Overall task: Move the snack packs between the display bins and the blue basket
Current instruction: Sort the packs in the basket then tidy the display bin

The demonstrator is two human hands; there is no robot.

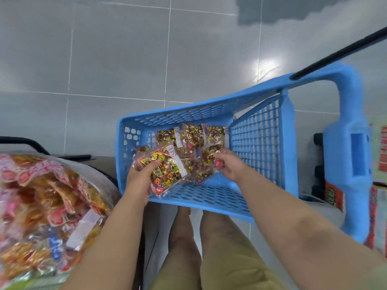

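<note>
A blue basket [257,143] stands on the tiled floor in front of my legs, with several clear snack packs of gold and red wrapped candy [193,135] lying inside. My left hand [139,178] grips one such snack pack [165,170] at the basket's near left corner, over its rim. My right hand [227,164] is inside the basket, fingers closed on the edge of another pack [206,162] that rests among the rest.
A display bin [41,206] heaped with orange snack bags in clear wrap stands at the left. The basket's blue handle [347,143] and a black bar [339,51] rise at the right, beside red-labelled packages [334,195]. Grey floor tiles stretch beyond.
</note>
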